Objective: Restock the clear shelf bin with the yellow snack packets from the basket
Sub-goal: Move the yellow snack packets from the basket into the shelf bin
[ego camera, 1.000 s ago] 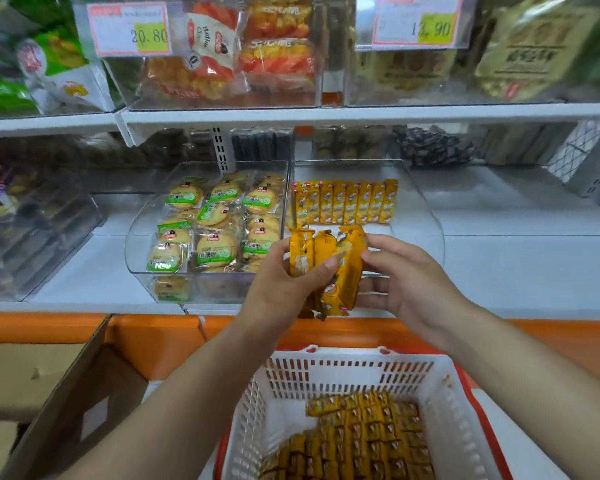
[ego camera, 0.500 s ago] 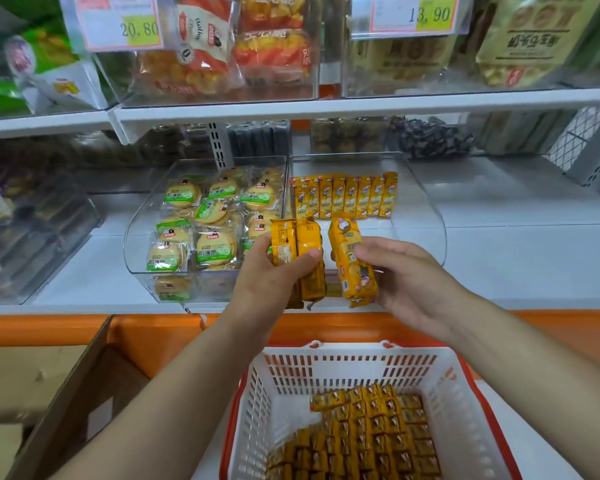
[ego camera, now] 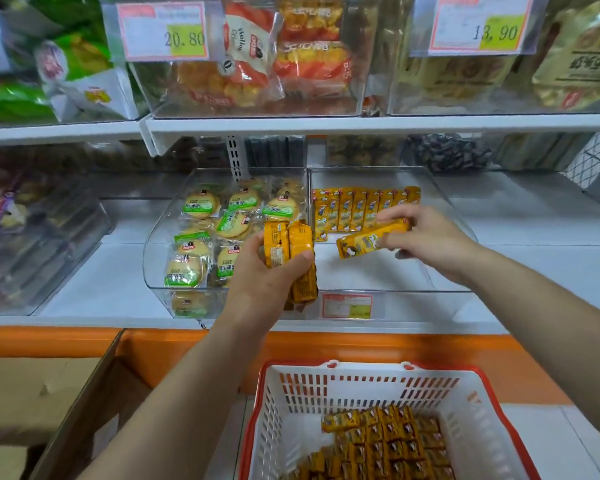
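Right hand (ego camera: 433, 237) moved forward over clear bin (ego camera: 378, 275), grip pinching one packet (ego camera: 364, 241) | left hand (ego camera: 264, 282) grip holding stack (ego camera: 288, 244)

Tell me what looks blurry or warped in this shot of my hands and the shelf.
Head view: the right hand and the packet it pinches are motion-smeared; the left hand and its stack look sharper. Head view: wide lens bends the shelf edge slightly; the clear bin shows pale reflections; lighting is even.
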Demonstrator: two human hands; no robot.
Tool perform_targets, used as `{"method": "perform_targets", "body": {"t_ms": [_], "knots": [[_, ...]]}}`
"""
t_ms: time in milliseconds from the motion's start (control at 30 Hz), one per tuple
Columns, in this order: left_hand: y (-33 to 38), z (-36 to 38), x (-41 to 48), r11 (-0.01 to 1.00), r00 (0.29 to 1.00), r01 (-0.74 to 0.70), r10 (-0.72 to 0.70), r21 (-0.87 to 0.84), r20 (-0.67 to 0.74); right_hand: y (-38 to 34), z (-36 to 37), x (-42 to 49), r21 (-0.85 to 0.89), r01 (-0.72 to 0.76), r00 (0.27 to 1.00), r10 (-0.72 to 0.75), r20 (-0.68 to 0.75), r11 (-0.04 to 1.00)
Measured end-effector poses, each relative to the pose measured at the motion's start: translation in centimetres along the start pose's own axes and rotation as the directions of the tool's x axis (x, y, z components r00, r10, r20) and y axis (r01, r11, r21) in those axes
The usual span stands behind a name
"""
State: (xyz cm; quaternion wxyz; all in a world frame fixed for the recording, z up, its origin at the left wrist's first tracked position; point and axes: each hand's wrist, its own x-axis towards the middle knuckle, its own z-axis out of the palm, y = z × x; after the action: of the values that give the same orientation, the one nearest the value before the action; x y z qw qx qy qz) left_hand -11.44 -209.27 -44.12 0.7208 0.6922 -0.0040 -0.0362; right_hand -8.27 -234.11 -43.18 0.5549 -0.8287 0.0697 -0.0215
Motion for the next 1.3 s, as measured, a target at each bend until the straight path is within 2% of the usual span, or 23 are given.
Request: {"method": "perform_targets", "body": {"t_ms": [67, 133, 233, 300, 467, 667, 767, 867, 933, 967, 1033, 1100, 1200, 1300], "knots": [[-0.1, -0.4, 0.3, 1.000, 1.000, -0.016, 0.016, -0.002, -0.002, 0.4, 0.5, 3.0, -0.107, 0.066, 0.992, -0.077, -0.104, 0.992], [-0.3, -0.6, 0.7, 1.000, 1.000, -0.015, 0.015, -0.003, -0.004, 0.8, 1.2, 6.2, -0.270, 0.109, 0.978, -0.151, -0.142, 0.957], [-0.6, -0.9, 1.3, 1.000, 1.000, -0.020, 0.020, 0.000, -0.010, 1.3, 2.6, 10.5, -0.528, 0.154, 0.966, -0.240, -0.098, 0.835], [-0.8, -1.1, 1.6, 1.000, 1.000, -0.021, 0.021, -0.003, -0.006, 1.6, 3.8, 12.7, -0.618, 0.189, 0.954, -0.292, -0.070, 0.763], [-1.6, -1.5, 1.9, 1.000, 1.000, -0.017, 0.017, -0.019, 0.018, 2.7, 6.0, 15.8, -0.694, 0.181, 0.959, -0.283, -0.034, 0.697], [-2.2, -1.2, 2.1, 1.000, 1.000, -0.013, 0.013, 0.020, 0.012, 4.0, 6.9, 16.4, -0.681, 0.147, 0.943, -0.309, -0.122, 0.717], [-2.2, -0.9, 2.0, 0.999, 1.000, -0.015, 0.014, 0.040, 0.022, 4.1, 6.6, 16.1, -0.686, 0.154, 0.956, -0.282, -0.077, 0.711], [-2.1, -0.8, 1.9, 1.000, 1.000, -0.007, 0.007, 0.003, 0.028, 2.9, 5.7, 13.9, -0.687, 0.194, 0.948, -0.314, -0.052, 0.700], [-2.0, -0.7, 1.7, 0.999, 0.999, 0.020, -0.019, -0.032, 0.037, 1.8, 4.8, 10.9, -0.641, 0.234, 0.936, -0.347, -0.053, 0.731], [-2.0, -0.6, 1.7, 0.998, 0.998, 0.042, -0.040, -0.053, 0.046, 1.2, 4.4, 8.8, -0.573, 0.258, 0.936, -0.348, -0.052, 0.778], [-2.1, -0.2, 1.5, 0.991, 0.992, 0.103, -0.096, -0.089, 0.079, 0.4, 3.7, 3.8, -0.323, 0.272, 0.956, -0.292, -0.016, 0.907], [-2.0, 0.6, 0.9, 0.985, 0.983, 0.141, -0.128, -0.100, 0.133, -0.1, 3.0, -1.6, -0.028, 0.208, 0.976, -0.206, 0.072, 0.978], [-2.0, 2.0, -0.4, 0.984, 0.963, 0.142, -0.111, -0.111, 0.247, 0.2, 2.8, -7.7, 0.212, 0.054, 0.985, -0.088, 0.151, 0.976], [-2.0, 3.4, -1.9, 0.993, 0.943, 0.095, -0.066, -0.074, 0.325, 0.6, 3.0, -10.6, 0.316, -0.007, 0.998, -0.013, 0.060, 0.949]]}}
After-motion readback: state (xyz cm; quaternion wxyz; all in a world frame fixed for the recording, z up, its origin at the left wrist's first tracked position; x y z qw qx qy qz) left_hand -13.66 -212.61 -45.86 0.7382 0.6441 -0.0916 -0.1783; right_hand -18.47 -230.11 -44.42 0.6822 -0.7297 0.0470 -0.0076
